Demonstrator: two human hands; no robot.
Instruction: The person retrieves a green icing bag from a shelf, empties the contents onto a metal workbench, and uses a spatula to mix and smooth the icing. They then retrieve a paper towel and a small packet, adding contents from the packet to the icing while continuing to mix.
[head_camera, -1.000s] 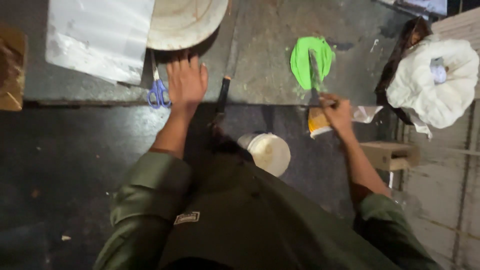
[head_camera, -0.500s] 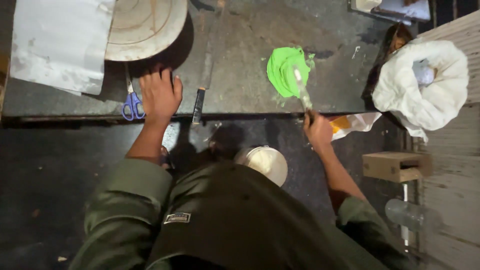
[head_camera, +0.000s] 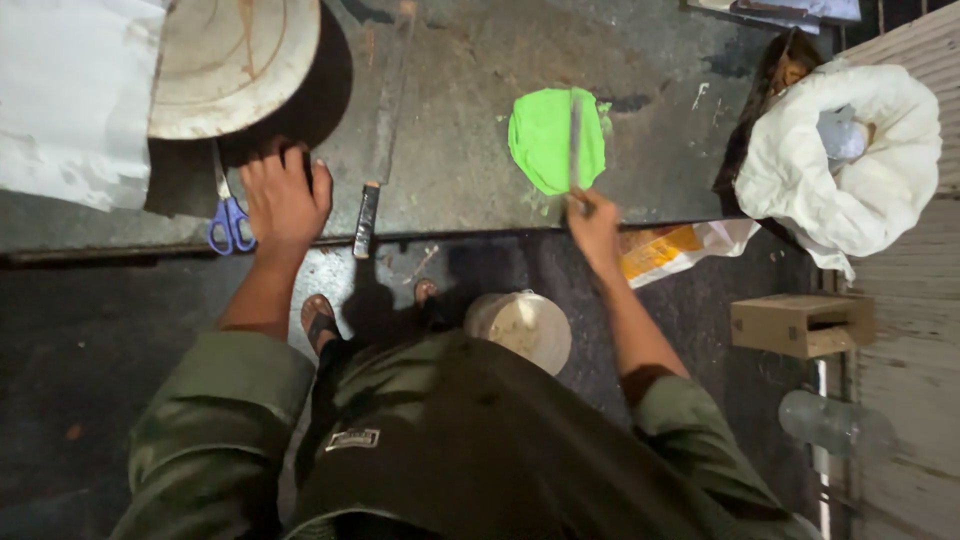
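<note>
While the grey, stained stone worktop (head_camera: 450, 190) fills the view, a round, bright green sheet of dough (head_camera: 545, 140) is seen lying flat on it at one o'clock. At eleven o'clock the left hand (head_camera: 283, 200) is pressed flat, fingers released, beside blue-handled scissors (head_camera: 228, 222). A thin long blade (head_camera: 574, 135) is grasped by the clenched right hand (head_camera: 594, 222), laid across the dough.

white sheet (head_camera: 70, 90) cut off left, blade (head_camera: 575, 135) motion-blurred
</note>
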